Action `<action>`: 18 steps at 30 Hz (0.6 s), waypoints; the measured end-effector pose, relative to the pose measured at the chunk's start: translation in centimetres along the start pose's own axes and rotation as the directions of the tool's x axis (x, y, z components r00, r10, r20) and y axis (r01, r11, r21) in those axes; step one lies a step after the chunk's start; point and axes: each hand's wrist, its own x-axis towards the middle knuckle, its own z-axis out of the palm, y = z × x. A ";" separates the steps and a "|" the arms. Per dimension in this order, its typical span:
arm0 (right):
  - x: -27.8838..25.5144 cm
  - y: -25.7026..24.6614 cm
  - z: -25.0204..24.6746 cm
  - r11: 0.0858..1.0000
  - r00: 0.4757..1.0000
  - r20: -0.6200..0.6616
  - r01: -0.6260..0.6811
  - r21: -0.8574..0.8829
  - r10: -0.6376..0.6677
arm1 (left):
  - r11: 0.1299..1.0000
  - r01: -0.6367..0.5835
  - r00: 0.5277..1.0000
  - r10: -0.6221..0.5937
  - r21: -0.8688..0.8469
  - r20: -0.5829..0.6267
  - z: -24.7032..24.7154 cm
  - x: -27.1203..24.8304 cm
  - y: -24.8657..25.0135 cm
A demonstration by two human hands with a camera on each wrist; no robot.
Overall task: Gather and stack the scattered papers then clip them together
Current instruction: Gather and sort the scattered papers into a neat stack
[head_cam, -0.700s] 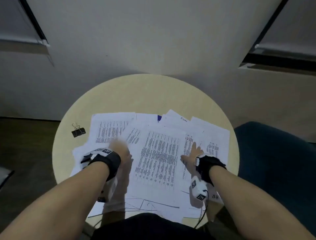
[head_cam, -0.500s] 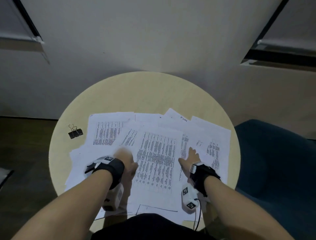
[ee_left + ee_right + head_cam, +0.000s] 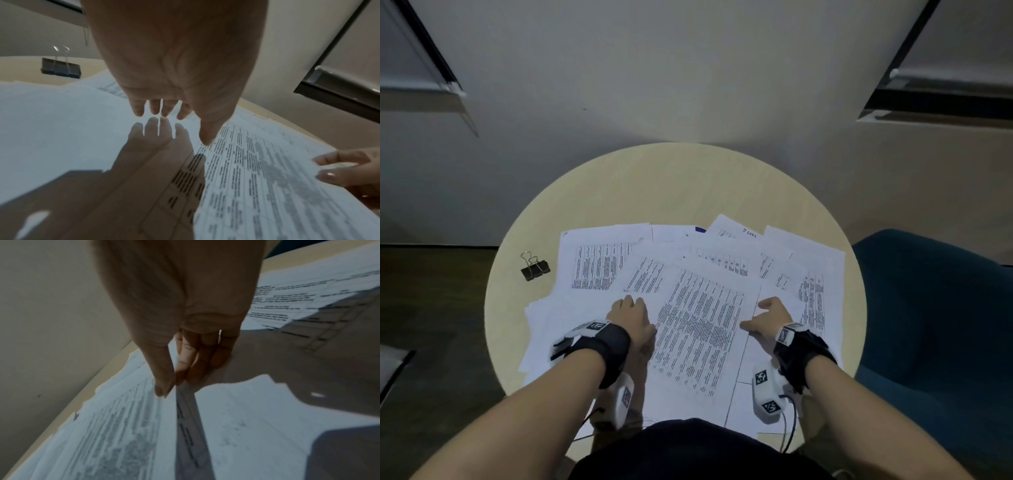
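Observation:
Several white printed papers [image 3: 599,267] lie fanned and overlapping on a round beige table [image 3: 688,185]. One dense printed top sheet [image 3: 702,329] lies in the middle. My left hand [image 3: 633,305] sits at its left edge with fingers straight, just over the papers [image 3: 61,123]; its thumb tip nears the sheet's edge [image 3: 257,170]. My right hand [image 3: 760,313] pinches the sheet's right edge, thumb [image 3: 162,386] on top and fingers [image 3: 191,363] beneath the top sheet [image 3: 123,426]. A black binder clip [image 3: 535,268] lies alone at the table's left, also seen in the left wrist view [image 3: 60,67].
A dark blue chair [image 3: 928,308] stands close on the right. A pale wall [image 3: 688,85] rises right behind the table. Bare tabletop shows at the far side and around the clip. Some papers overhang the near edge [image 3: 743,414].
My right hand went from lying flat on the papers to pinching the top sheet's right edge. My left hand, blurred in motion before, has settled at the sheet's left edge.

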 end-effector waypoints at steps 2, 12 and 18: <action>0.4 0.8 -0.2 0.998 0.998 -0.064 0.003 -0.062 -0.007 | 0.998 0.042 0.999 -0.041 0.054 -0.034 0.2 -0.5 -1.0; -0.4 1.2 -4.5 0.965 0.984 -0.166 0.025 -0.261 -0.070 | 0.940 0.026 0.996 -0.054 0.340 0.073 1.9 -3.3 -3.2; -1.7 2.5 -4.7 0.981 0.986 -0.155 0.024 -0.191 -0.055 | 0.893 0.029 0.993 -0.075 0.450 0.086 3.2 -3.0 -2.3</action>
